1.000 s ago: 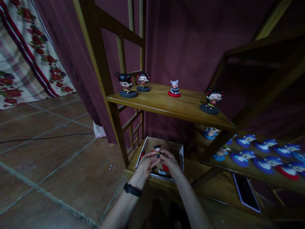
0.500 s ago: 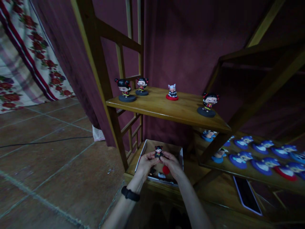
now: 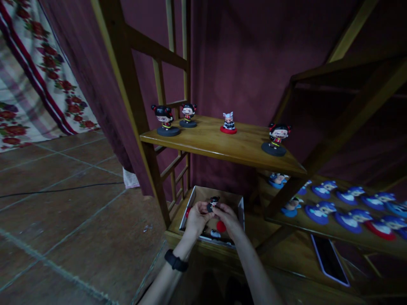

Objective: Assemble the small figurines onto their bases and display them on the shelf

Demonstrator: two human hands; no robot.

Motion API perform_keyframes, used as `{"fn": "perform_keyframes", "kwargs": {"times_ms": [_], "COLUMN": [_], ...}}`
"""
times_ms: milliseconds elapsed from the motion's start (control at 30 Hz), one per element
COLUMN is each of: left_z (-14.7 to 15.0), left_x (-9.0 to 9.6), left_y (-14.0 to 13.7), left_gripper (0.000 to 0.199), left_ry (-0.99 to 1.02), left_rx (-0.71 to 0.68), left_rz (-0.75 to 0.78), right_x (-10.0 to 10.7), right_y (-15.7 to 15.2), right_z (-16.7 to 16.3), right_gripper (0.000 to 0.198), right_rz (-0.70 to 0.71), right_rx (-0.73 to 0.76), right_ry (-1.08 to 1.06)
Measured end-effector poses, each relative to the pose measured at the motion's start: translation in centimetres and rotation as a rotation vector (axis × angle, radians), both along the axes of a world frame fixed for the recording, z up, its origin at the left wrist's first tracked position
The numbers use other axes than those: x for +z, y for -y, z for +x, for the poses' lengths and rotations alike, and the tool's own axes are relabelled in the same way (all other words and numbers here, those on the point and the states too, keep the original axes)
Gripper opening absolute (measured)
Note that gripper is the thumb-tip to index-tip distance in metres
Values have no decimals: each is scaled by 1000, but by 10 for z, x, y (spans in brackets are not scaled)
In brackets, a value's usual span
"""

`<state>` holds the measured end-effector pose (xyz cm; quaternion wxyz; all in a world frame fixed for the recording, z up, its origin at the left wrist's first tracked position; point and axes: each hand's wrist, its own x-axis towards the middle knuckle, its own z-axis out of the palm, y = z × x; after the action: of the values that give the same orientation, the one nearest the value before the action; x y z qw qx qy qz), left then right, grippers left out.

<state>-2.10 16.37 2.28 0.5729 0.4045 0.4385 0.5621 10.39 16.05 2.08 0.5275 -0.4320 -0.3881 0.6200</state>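
Head view: both hands are meeting over an open cardboard box (image 3: 199,195) sitting on the lowest wooden shelf. Left hand (image 3: 196,217), black wristband (image 3: 175,260) on that wrist, is pinching the dark round base of a small black-haired figurine (image 3: 213,203). Right hand (image 3: 226,215) is closing on the same figurine from the other side, fingers curled in; exact contact is too small to tell. The figurine is being held tilted, just above the box opening, not resting on anything.

Inside the box a red disc base (image 3: 221,226) and a small white-and-dark piece (image 3: 215,233) are lying under the hands, so more stock is waiting there.

Middle shelf (image 3: 222,146) is carrying four figurines standing upright: a big-headed one on a dark base at the left front (image 3: 164,120), a smaller one just behind it (image 3: 188,115), a pale one on a red base (image 3: 228,123) near the middle, and another dark-base one (image 3: 275,138) at the right end. Wide gaps are showing between them.

To the right, a lower shelf is holding rows of blue-based figurines (image 3: 330,209), with a red-based one at the far right. A phone (image 3: 327,255) is lying flat below it.

Judging progress: four pieces are standing on the middle shelf, one is in hand, a few remain in the box; looks roughly midway, not near finished.
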Motion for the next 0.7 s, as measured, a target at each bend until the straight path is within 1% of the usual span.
{"fn": "perform_keyframes", "kwargs": {"times_ms": [200, 333, 467, 567, 633, 700], "left_z": [1, -1, -5, -9, -12, -15], "left_x": [-3, -2, 4, 11, 15, 19], "left_y": [0, 1, 2, 6, 9, 14], "left_gripper": [44, 42, 44, 45, 45, 43], "left_ry": [-6, 2, 105, 151, 161, 162], "left_rx": [7, -21, -127, -178, -193, -210], "left_rz": [-22, -19, -59, -108, -115, -95], "right_x": [-5, -3, 0, 1, 3, 7], "right_y": [-4, -2, 0, 2, 4, 7], "right_z": [3, 2, 1, 1, 2, 0], "right_gripper": [36, 38, 38, 40, 42, 43], "right_rz": [-4, -5, 6, -28, -41, -26], "right_rx": [14, 13, -20, -44, -26, 3], "right_ry": [42, 55, 39, -13, -36, -64]}}
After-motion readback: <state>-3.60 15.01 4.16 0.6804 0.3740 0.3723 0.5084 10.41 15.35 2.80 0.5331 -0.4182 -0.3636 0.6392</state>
